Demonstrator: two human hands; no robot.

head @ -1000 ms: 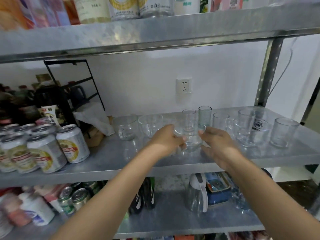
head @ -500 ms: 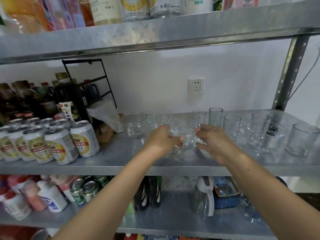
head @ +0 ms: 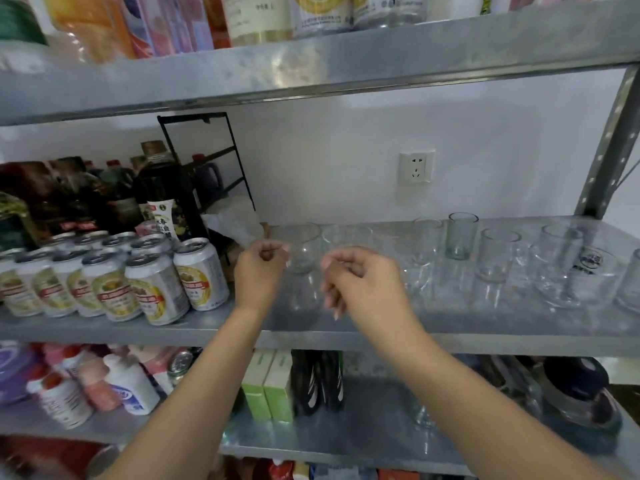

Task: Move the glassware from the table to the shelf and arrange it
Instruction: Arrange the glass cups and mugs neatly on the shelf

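Head view: left hand (head: 259, 275) and right hand (head: 363, 282) are seen loosely curled, nothing held, with a round glass (head: 303, 251) between them on the middle shelf (head: 450, 327). Neighbouring glasses (head: 462, 237) are packed close, so one could get knocked over by a careless knuckle.

Blur smears the clear glasses (head: 349, 237) near the back edge of the middle shelf (head: 519, 329), so their outlines run together. I cannot tell whether the left hand (head: 259, 275) or the right hand (head: 363, 282) touches the round glass (head: 302, 252) between them. The print on the mug (head: 588, 282) is unreadable. At the shelf's right end the frame cuts off the last glass (head: 631, 289).
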